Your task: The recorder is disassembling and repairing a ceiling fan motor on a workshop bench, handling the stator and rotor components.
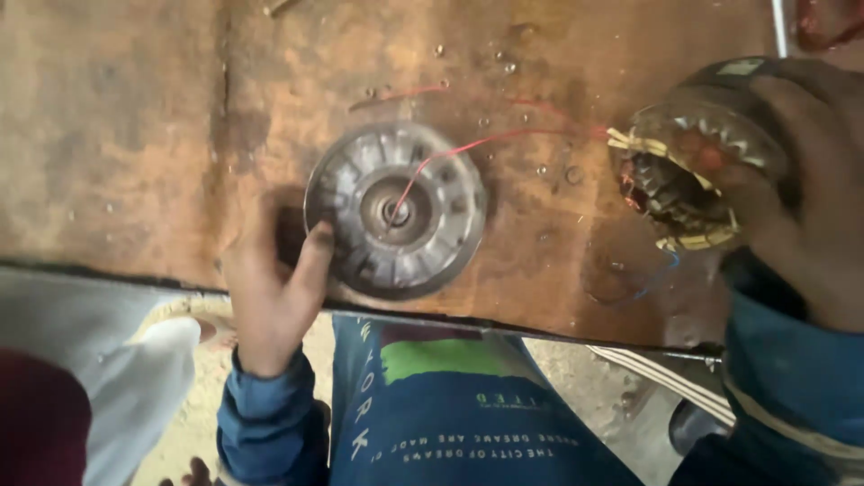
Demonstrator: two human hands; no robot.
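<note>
Two hands were busy here. The left hand (270, 288) was at the near edge of the round metal motor cover (395, 210), fingertips touching its rim, fingers loosely curled rather than gripping anything. The right hand (792, 189) was wrapped around the wound stator (684, 180), holding it up just off the bench at the right side (copper coils and pale insulation strips showing, pretty blurry though).

So the stator was already out of the housing and apart from it. What was left connected: a thin red wire (450, 153) ran from the stator through the centre hole of the cover, so the two parts weren't fully separated. A blue wire (661, 270) dangled under the stator.

The cover lay flat on the rusty brown workbench (135, 135), near its front edge, with small screws or nuts (508, 65) scattered beyond it.
</note>
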